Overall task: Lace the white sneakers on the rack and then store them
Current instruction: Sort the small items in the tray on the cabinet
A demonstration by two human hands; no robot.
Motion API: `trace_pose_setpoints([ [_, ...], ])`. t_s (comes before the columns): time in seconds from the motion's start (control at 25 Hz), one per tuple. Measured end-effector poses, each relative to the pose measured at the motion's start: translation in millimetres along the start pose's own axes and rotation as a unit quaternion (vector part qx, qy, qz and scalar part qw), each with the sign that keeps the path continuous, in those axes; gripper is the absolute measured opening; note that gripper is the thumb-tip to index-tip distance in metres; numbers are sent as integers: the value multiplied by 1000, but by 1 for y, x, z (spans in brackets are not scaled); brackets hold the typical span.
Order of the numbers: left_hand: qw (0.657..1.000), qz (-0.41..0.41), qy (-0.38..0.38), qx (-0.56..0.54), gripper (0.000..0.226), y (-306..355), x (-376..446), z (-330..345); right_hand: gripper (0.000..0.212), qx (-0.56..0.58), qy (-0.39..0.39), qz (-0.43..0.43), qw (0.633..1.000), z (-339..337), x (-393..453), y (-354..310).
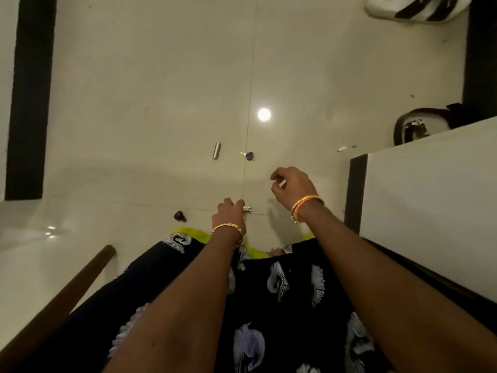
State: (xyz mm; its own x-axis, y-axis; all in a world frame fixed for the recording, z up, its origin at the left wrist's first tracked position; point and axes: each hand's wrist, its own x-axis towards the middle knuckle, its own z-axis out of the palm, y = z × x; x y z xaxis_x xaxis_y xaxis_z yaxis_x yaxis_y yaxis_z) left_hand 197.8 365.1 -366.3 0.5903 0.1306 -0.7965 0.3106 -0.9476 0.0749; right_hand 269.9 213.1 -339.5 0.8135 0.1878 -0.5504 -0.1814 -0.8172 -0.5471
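Pale glossy floor tiles (161, 103) fill the head view, with a bright ceiling-light reflection (263, 114) near the middle.

Head view. The person looks straight down past a dark patterned garment (282, 305). The left hand (230, 214) reaches low, its fingers curled around a small metallic object (247, 209) on the tile; what that object is cannot be told. The right hand (291, 185) hovers just to the right and slightly farther, fingers curled, apparently pinching a small white piece (281, 183), perhaps a lace end, though this is uncertain.

Loose items lie farther out: a metal cylinder (216, 150), a key with a dark head (248, 155), and a small black object (179, 216) to the left.

Task objects: one white sneaker with black stripes (419, 8) sits at the far right corner; a second shoe (419, 127) lies at the right, partly hidden behind a white cabinet (430, 197). Neither hand touches a shoe.

Step, by judgement: lacing has not visibly begun; the hands attend to small items on the floor. The next move calls for reaching right and far to bring a sneaker within grasp.

Containers: the cabinet shows only its closed outer faces; its contents are hidden. No rack is identifiable.
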Motion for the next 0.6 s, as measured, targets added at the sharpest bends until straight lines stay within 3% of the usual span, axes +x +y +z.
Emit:
trace_pose_setpoints([
  [0.12,999,8,28,39,54,-11,40,32,39,-56,-36,-57,996,30,61,8],
  [0.28,991,14,99,91,35,-20,71,60,57,-148,-94,-135,975,71,115,14],
  [0.4,991,32,98,89,32,-24,77,64,51,-239,-74,-178,952,90,126,14],
  [0.48,995,20,93,35,33,-22,75,61,40,-232,-21,-169,958,96,121,15],
  [0.6,985,-30,97,-139,28,-14,63,50,34,-208,-18,-133,969,96,105,26],
])
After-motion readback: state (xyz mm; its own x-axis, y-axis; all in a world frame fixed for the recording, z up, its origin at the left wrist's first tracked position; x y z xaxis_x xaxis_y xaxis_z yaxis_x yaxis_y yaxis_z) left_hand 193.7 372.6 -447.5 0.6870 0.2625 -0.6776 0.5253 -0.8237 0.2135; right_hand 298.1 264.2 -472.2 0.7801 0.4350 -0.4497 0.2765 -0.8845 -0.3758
